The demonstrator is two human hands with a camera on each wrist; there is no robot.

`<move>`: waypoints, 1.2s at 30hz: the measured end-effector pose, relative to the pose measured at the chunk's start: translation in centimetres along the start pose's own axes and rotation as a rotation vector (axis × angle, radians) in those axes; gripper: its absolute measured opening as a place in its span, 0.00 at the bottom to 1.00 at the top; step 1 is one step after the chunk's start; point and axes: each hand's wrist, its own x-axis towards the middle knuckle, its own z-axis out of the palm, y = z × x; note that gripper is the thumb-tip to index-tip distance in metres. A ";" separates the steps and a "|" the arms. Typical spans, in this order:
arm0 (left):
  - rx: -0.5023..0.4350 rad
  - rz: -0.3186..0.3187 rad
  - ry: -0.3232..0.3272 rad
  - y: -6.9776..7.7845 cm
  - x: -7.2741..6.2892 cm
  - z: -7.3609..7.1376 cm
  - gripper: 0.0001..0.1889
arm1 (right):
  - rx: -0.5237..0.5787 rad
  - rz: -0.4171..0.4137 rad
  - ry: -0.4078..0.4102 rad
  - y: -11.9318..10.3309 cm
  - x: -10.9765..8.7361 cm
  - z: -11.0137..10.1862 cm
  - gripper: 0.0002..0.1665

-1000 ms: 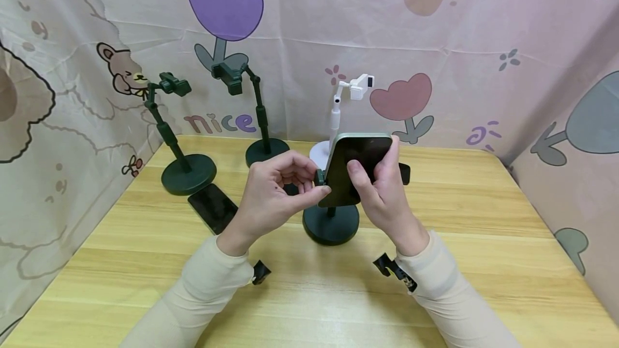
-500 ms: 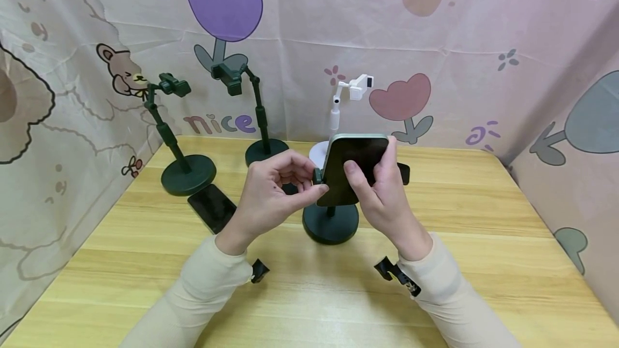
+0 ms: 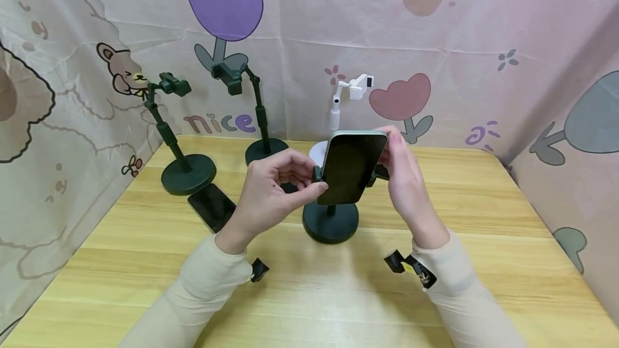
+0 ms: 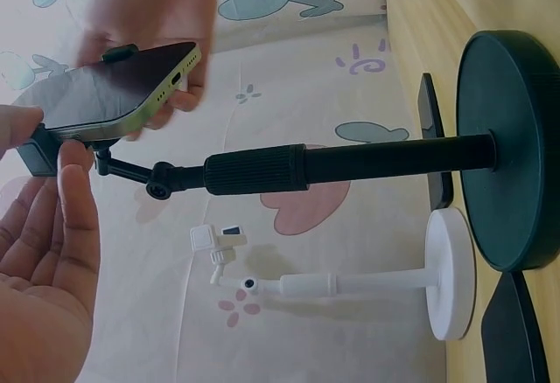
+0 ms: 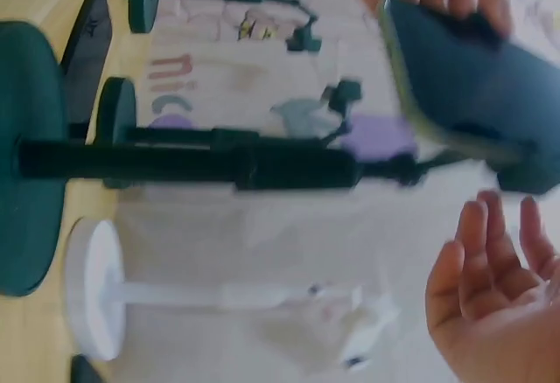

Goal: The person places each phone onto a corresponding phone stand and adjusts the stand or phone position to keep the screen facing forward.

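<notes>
A smartphone [image 3: 354, 168] with a dark screen and pale green edge sits in the clamp of a dark green phone stand [image 3: 331, 225], tilted towards me. My left hand [image 3: 273, 195] pinches the clamp's left jaw between thumb and fingers, beside the phone's edge. In the left wrist view the stand's ribbed pole [image 4: 255, 168] runs from the round base to the holder. My right hand [image 3: 413, 192] is at the phone's right side, off the screen. Its fingers [image 5: 472, 226] look loosely bent and apart from the clamp in the blurred right wrist view.
Two more dark green stands [image 3: 188, 173] [image 3: 267, 150] stand at the back left, and a white stand [image 3: 358, 88] is behind the phone. A black phone [image 3: 213, 207] lies on the wooden table [image 3: 309, 294] at left. Another dark flat object [image 3: 382, 171] is partly hidden behind the right hand.
My right hand has let go of the phone, its thumb lifting off the screen, and has moved slightly right. The clamp's right jaw has come into view. My left hand keeps its pinch.
</notes>
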 end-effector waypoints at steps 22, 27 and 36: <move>-0.011 -0.030 -0.028 0.0 -0.1 -0.1 0.16 | -0.445 0.094 -0.332 6.6 0.1 -0.8 0.17; -0.027 -0.038 -0.025 0.0 0.0 0.0 0.15 | -0.446 0.058 -0.308 6.7 0.0 -0.5 0.17; -0.057 -0.091 0.009 -0.1 0.1 0.1 0.14 | -0.432 0.102 -0.334 6.7 0.2 -0.3 0.04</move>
